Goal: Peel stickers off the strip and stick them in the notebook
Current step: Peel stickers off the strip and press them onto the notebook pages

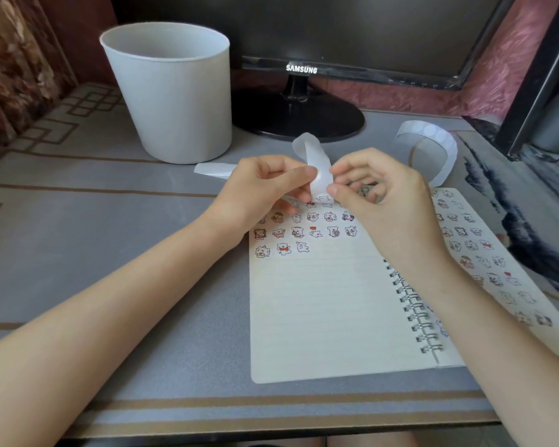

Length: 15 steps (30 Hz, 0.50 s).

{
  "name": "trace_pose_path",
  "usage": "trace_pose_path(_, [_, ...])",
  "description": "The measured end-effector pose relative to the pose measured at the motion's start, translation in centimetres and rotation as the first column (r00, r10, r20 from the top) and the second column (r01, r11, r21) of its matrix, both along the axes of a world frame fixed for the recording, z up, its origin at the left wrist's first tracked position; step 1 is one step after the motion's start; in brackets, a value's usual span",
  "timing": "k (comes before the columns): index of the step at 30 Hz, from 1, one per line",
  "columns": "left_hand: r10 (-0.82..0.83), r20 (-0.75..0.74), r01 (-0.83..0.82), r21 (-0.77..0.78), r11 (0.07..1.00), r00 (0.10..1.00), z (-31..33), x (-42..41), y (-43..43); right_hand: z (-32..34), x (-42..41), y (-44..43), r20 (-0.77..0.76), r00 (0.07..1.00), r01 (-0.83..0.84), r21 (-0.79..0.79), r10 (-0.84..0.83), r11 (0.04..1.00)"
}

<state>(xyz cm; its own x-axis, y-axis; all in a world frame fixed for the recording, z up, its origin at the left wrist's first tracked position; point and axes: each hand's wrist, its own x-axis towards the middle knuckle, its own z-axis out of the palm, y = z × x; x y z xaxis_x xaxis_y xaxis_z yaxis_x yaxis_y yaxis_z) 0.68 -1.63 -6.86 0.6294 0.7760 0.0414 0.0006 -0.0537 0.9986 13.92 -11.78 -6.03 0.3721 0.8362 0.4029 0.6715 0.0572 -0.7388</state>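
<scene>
An open spiral notebook lies on the table, with rows of small cartoon stickers on the upper part of its left page and more on the right page. Above its top edge my left hand pinches a curled white sticker strip between thumb and fingers. My right hand pinches the same strip's lower end from the right, thumb and forefinger at its edge. The strip's far end pokes out on the table left of my left hand.
A white bucket stands at the back left. A Samsung monitor with a round black base is behind the hands. A second curled strip of round stickers lies at the back right, beside a dark frame.
</scene>
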Motion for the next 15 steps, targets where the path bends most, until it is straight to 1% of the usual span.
trace_pose_path(4, [-0.009,0.004,0.009,0.003,1.000,1.000,0.12,-0.01,-0.08,0.12,-0.28,-0.06,-0.047,0.999,0.014,0.036,-0.012,0.999])
trace_pose_path(7, [-0.021,-0.004,0.021,0.002,1.000,1.000,0.22,-0.06,-0.10,0.17,-0.33,-0.07,-0.116,0.993,0.015,0.053,-0.009,0.998])
trace_pose_path(11, [-0.049,-0.087,0.055,0.064,0.996,0.995,0.14,-0.11,-0.30,0.28,-0.22,-0.05,-0.177,0.984,0.011,0.095,0.006,0.995])
trace_pose_path(15, [-0.057,-0.134,0.074,0.125,0.989,0.989,0.00,-0.16,-0.43,0.16,-0.16,0.08,-0.183,0.983,0.028,0.103,-0.009,0.994])
